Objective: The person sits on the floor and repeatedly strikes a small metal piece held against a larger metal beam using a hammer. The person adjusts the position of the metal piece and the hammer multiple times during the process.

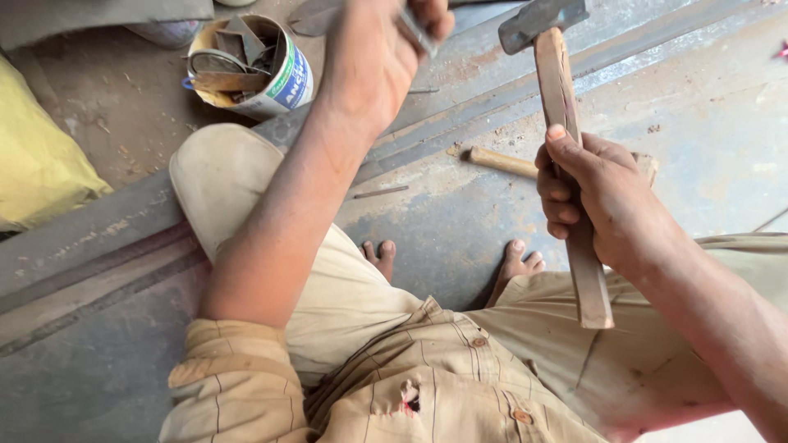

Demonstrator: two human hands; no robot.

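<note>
A: We log the right hand (595, 197) first. It is clamped round the wooden handle of a hammer (558, 90), the grip sitting near the middle of the shaft, thumb laid along the wood. The steel head is up near the top edge of the view, above the metal sheet (460, 221). We judge the mid-shaft grip gives control rather than force.

B: Agreed. The left hand (373, 57) is closed on a thin metal piece (413, 29), pinched between fingers and thumb. Only a short grey length shows; what kind of tool or part it is we cannot tell. It sits just left of the hammer head, well placed, in our view, to be struck or steadied.

A: We note a second wooden handle (502, 162) lying flat on the sheet, partly hidden behind the right hand and within reach.

B: A can (250, 66), top left, stands upright and holds metal scraps, near the left knee (217, 168).

A: Surface next. The sheet is grey, scuffed, dusted with rust and grit, with long flat bars (98, 238) running diagonally across it. A loose nail or rod (380, 192) lies beside the knee.

B: The person squats on the work itself, bare toes (382, 253) on the steel. Beyond lies a dirt floor and a yellow sack (37, 160) at the left edge. We see no walls.
</note>
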